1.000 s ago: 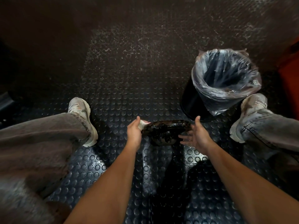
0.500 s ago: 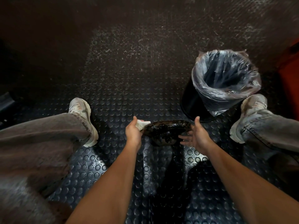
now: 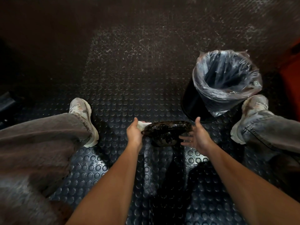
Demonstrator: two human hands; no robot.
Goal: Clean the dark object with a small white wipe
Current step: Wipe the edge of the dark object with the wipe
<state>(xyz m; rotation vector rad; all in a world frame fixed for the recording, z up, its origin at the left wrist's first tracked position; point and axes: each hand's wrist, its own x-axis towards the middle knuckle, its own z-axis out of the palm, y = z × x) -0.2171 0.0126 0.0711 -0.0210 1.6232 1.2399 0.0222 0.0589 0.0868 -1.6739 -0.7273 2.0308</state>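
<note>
1. Under me I see a dark rubber floor point(image 3: 129, 98) covered in raised round studs, dusty and scuffed toward the far side, shinier close in.
2. I count one dark object point(image 3: 167, 132), lumpy and glossy black, held up above the floor between my two hands, roughly midway between my feet.
3. I count one white wipe point(image 3: 143, 125), crumpled, touching the left end of the dark object.
4. My left hand point(image 3: 134, 133) has its fingers curled round the wipe, with the thumb pointing away from me; the wipe shows just past the thumb.
5. My right hand point(image 3: 195, 137) is at the right end of the dark object, fingers spread apart and reaching under its lower edge, thumb up beside its far end. I cannot tell how firmly it bears on the thing.
6. I count one black bin point(image 3: 194, 101) lined with a clear plastic bag point(image 3: 227, 78), tilted toward me, just beyond my right hand and beside my right foot.
7. I count two pale worn shoes: the left shoe point(image 3: 82, 116) well apart to the left, the right shoe point(image 3: 253, 108) beside the bin.
8. Both trouser legs point(image 3: 40, 143) are grey denim and fill the lower corners.
9. An orange-red edge point(image 3: 292, 73) shows at the far right; I cannot tell what it belongs to.
</note>
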